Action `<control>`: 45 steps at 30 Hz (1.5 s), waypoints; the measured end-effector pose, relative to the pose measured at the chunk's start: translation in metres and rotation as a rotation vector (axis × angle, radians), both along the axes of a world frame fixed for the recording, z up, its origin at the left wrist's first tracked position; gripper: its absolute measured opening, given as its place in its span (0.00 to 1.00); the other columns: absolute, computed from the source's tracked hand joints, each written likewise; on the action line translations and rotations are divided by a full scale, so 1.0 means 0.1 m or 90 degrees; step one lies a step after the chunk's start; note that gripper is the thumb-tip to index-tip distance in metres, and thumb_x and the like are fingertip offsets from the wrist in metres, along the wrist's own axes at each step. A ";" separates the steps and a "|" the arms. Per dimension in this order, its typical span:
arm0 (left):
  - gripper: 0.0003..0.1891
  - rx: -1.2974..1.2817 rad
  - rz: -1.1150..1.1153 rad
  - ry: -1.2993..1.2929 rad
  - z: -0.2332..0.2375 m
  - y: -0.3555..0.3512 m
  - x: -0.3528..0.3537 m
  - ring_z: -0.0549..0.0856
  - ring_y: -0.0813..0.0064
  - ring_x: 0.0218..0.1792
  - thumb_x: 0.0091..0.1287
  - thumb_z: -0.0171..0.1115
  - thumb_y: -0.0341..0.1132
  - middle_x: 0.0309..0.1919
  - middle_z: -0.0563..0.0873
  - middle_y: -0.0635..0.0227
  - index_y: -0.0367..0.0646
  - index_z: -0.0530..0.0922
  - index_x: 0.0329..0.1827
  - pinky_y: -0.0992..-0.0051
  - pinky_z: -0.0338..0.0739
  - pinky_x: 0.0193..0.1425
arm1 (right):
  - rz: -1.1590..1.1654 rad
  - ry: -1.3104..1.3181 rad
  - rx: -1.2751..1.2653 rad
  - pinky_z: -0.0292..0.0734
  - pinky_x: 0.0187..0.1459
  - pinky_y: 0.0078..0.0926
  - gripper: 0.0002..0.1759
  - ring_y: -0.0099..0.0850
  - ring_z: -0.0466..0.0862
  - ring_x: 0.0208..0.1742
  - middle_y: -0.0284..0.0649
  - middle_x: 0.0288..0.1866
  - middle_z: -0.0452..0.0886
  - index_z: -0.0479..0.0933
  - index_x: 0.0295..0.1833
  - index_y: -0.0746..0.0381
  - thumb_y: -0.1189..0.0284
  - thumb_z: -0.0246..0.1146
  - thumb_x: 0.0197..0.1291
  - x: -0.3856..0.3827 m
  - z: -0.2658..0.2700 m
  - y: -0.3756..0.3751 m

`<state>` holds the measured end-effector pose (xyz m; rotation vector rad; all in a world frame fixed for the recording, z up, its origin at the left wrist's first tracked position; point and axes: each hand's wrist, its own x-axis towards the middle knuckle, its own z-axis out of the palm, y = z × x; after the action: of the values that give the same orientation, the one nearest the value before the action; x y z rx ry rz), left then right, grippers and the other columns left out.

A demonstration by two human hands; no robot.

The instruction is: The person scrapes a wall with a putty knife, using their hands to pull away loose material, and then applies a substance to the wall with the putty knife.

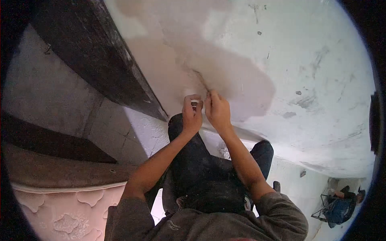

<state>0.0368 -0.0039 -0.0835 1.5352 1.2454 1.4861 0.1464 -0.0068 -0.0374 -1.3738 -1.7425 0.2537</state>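
Observation:
In the head view my left hand [193,113] is curled, fingers bent round a small dark and whitish thing [194,105] mostly hidden in the grip. Close beside it, my right hand [218,111] is closed, thumb and fingers pinched together. From its fingertips a thin dark line [202,79] runs up and left over the wall; I cannot tell if it is a slim tool or a mark. Both hands are in front of the pale, stained wall [241,52], above my knees. A brownish patch [185,52] and shadow surround the line.
A dark wooden frame [100,52] stands at the left of the wall. A pink quilted mattress [72,213] lies at the lower left, with a dark board [56,140] above it. At the far right a person [341,205] sits on a folding chair [319,213].

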 end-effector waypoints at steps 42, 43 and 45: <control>0.25 0.104 -0.037 -0.022 0.21 0.00 -0.09 0.80 0.66 0.46 0.73 0.46 0.36 0.67 0.71 0.55 0.37 0.63 0.71 0.69 0.72 0.54 | -0.014 -0.084 0.070 0.74 0.27 0.50 0.05 0.55 0.80 0.26 0.52 0.29 0.80 0.71 0.41 0.62 0.72 0.58 0.63 0.07 -0.13 0.12; 0.25 0.099 -0.039 -0.027 0.21 -0.03 -0.09 0.80 0.67 0.45 0.73 0.46 0.36 0.67 0.71 0.55 0.37 0.63 0.71 0.69 0.72 0.54 | -0.039 -0.033 0.078 0.74 0.27 0.50 0.05 0.55 0.80 0.26 0.52 0.29 0.81 0.71 0.41 0.62 0.71 0.57 0.63 0.07 -0.12 0.09; 0.25 0.102 -0.043 -0.020 0.18 -0.04 -0.09 0.79 0.64 0.48 0.74 0.46 0.37 0.67 0.70 0.51 0.35 0.62 0.71 0.69 0.73 0.53 | -0.004 -0.081 0.061 0.74 0.27 0.50 0.05 0.55 0.80 0.26 0.51 0.28 0.80 0.71 0.41 0.62 0.72 0.58 0.63 0.08 -0.19 0.10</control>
<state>0.0281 -0.0077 -0.0656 1.6340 1.0689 1.5913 0.1545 0.0034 -0.0565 -1.3508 -1.8295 0.0794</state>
